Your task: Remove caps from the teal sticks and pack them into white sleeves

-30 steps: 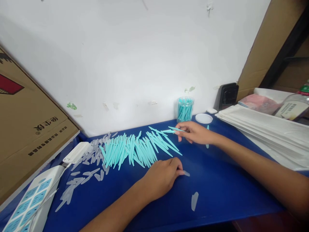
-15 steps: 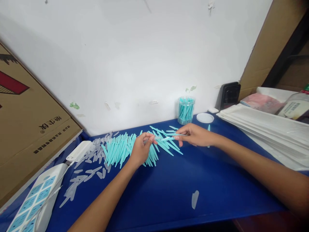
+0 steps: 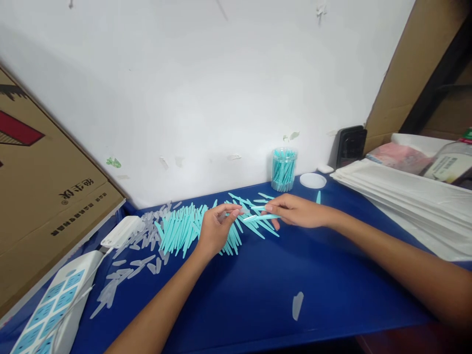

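Observation:
Over the piles, my left hand is closed in a pinch on a small translucent blade cap. Facing it, my right hand grips teal eyebrow razors; two show at its fingertips, a lower razor with a pale, shiny tip and an upper razor pointing at the cap. Whether cap and upper razor touch, I cannot tell. Beneath and left of the hands lies a heap of teal razors. Further left are scattered translucent caps. A single cap lies near the front edge.
A clear jar full of teal razors stands by the wall, with a white round lid beside it. A power strip and white charger-like block lie left. White foam sheets are stacked right; a cardboard box borders the left.
The pale-tipped razor in my right hand has shifted lower, away from my left fingertips. A second teal razor now shows above it, pointing toward the cap in my left hand.

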`<state>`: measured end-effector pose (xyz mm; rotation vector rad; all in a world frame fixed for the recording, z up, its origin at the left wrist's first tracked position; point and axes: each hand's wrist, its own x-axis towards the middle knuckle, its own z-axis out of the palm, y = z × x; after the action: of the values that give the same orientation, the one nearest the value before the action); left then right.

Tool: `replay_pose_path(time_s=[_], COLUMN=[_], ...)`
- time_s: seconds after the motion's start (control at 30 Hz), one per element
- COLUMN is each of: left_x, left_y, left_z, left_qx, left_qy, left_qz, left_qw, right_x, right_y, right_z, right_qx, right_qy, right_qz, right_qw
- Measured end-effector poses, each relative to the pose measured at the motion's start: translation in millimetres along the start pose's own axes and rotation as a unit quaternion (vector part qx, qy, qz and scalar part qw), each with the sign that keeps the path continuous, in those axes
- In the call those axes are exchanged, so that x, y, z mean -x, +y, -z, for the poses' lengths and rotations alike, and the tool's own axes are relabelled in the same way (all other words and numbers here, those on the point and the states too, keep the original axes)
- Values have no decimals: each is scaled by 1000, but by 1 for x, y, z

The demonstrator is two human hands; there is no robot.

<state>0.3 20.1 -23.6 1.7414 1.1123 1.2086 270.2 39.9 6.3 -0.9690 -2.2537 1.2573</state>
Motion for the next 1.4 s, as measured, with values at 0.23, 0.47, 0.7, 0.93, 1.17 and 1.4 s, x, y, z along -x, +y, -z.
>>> replay_pose_path(time_s=[0.23, 0.47, 0.7, 0.93, 1.17, 1.4], left_x=[3, 6, 1, 0, 0, 2], left_y=[7, 16, 14, 11, 12, 16], left_z=[-2, -4, -4, -1, 0, -2], left_qx=[-34, -65, 65, 47, 3, 10], left_qy=[18, 49, 52, 55, 90, 114], left_qz=[-1, -21, 24, 35, 66, 98], left_qw=[999, 996, 996, 997, 994, 989], right_x=[-1, 0, -2, -2, -2, -2], right_y=[-4, -4, -1, 2, 2, 6], right_z=[-4, -3, 0, 0, -2, -1], right_qx=[-68, -92, 26, 62, 96, 133], right_qy=[-19, -32, 128, 156, 179, 193], right_qz=[-26, -18, 33, 38, 53, 65], right_qw=[997, 995, 991, 985, 978, 970])
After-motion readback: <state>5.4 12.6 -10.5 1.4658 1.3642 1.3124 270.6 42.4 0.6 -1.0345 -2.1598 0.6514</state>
